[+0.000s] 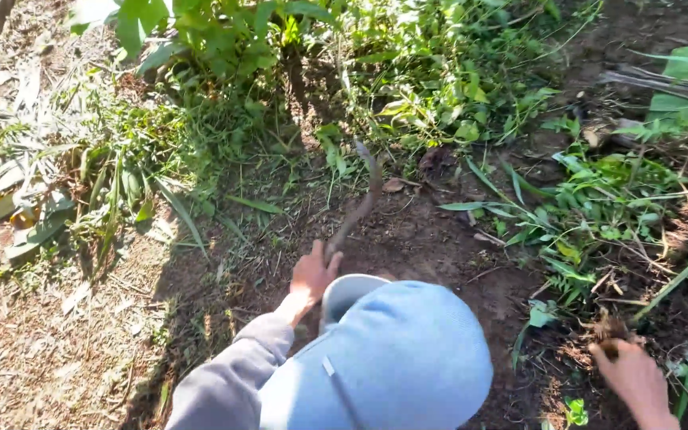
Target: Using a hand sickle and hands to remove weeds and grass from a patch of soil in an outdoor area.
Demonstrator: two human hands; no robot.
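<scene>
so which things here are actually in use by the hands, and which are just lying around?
In use:
- left hand, gripping the curved sickle
- right hand, closed on a clump of uprooted weeds
- bare dug soil between the hands

Lying about:
- standing green weeds beyond the blade
- dry fallen leaves at the left
- cut stalks at the top right

A single head-worn camera looks steeply down and forward, close over the pale blue fabric cap brim [392, 358] and bare brown soil [439, 247]. Green leafy weeds [408, 72] fill the far edge beyond the grip.
</scene>
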